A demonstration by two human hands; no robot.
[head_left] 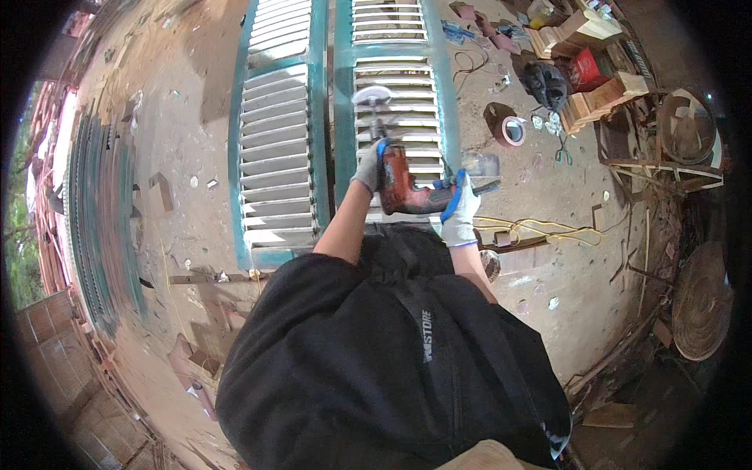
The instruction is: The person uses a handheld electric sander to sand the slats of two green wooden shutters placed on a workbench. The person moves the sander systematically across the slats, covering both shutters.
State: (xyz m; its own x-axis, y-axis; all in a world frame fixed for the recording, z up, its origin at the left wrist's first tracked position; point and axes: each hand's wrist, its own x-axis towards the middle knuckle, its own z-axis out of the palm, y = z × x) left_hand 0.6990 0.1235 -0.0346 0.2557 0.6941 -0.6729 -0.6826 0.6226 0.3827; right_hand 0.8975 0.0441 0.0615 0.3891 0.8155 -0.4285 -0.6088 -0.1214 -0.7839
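In the head view, the step in hand looks like working a red and dark power tool over the right slatted shutter; its pale round head sits just short of twelve o'clock from the tool's body. To do this well, I would keep the pressure light and even, follow the length of the slats, and tilt the head so that its rim does not catch in the gaps. It is blurred — whether it touches a slat, I cannot tell. The yellow cord, lying at four o'clock from the tool, is best kept clear of the feet and the spinning end.

The left hand, in a pale glove with blue, steadies the front of the tool; its fingers are curled around the casing just behind the neck, and they should stay behind it, well off the head. The right hand, gloved alike, is at four o'clock from the body, its fingers closed around the rear handle. How firmly they squeeze, and whether one presses a trigger — I cannot tell.
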